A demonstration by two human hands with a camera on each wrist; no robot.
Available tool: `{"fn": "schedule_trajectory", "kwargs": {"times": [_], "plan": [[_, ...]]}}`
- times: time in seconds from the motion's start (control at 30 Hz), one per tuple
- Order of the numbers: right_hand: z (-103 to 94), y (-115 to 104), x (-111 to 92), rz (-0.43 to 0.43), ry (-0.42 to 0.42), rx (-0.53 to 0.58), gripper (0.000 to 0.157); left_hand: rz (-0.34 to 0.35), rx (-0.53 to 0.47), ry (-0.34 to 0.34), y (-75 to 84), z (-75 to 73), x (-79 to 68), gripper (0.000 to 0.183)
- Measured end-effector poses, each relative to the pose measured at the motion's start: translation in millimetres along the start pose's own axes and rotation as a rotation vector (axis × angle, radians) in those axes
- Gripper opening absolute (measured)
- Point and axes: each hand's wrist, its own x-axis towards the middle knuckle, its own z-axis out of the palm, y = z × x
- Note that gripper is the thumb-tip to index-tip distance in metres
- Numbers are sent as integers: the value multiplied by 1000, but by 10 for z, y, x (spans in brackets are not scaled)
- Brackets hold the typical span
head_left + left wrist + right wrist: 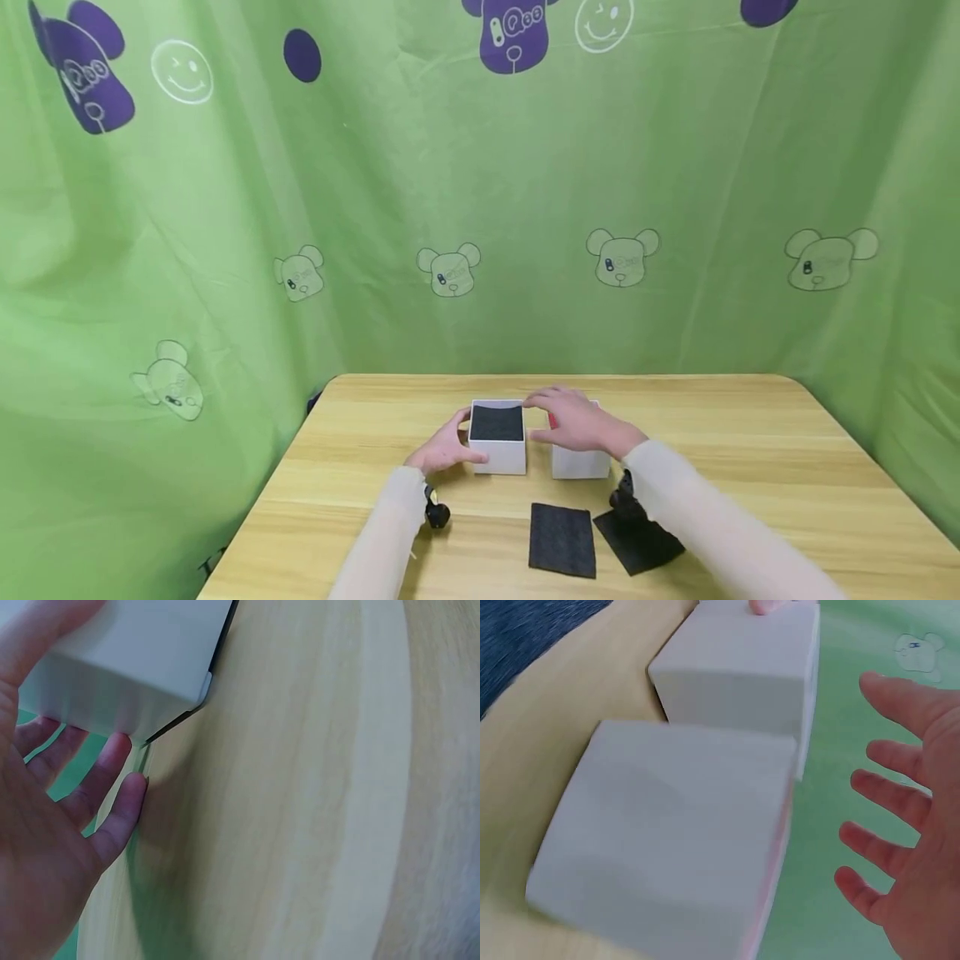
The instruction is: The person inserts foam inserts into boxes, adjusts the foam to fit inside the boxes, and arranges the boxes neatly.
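A white open-topped box (500, 457) stands on the table with a dark, square, flat piece (497, 423) inside its rim. My left hand (448, 445) holds this box at its left side, thumb on the front wall; in the left wrist view its fingers (112, 761) touch the side wall. To the right is a second white box (581, 464), with some red showing at its top. My right hand (577, 421) hovers above it, fingers spread and holding nothing, and hides most of its opening. Both boxes stand side by side in the right wrist view.
Two dark square pieces, one straight (562, 540) and one turned askew (641, 542), lie on the wooden table (360, 467) in front of the boxes. The right forearm passes over the askew one. A green printed curtain (525, 325) hangs behind the table and at both sides.
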Motion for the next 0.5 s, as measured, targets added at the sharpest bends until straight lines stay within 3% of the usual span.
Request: {"fn": "schedule_trajectory", "kwargs": {"times": [0.23,0.5], "plan": [[-257,112,-450,-16,53,0,52,-7,23,7,4,-21,12,98],[-342,343,-987,22,21,13,49,-4,19,-2,6,-2,3,98]]}}
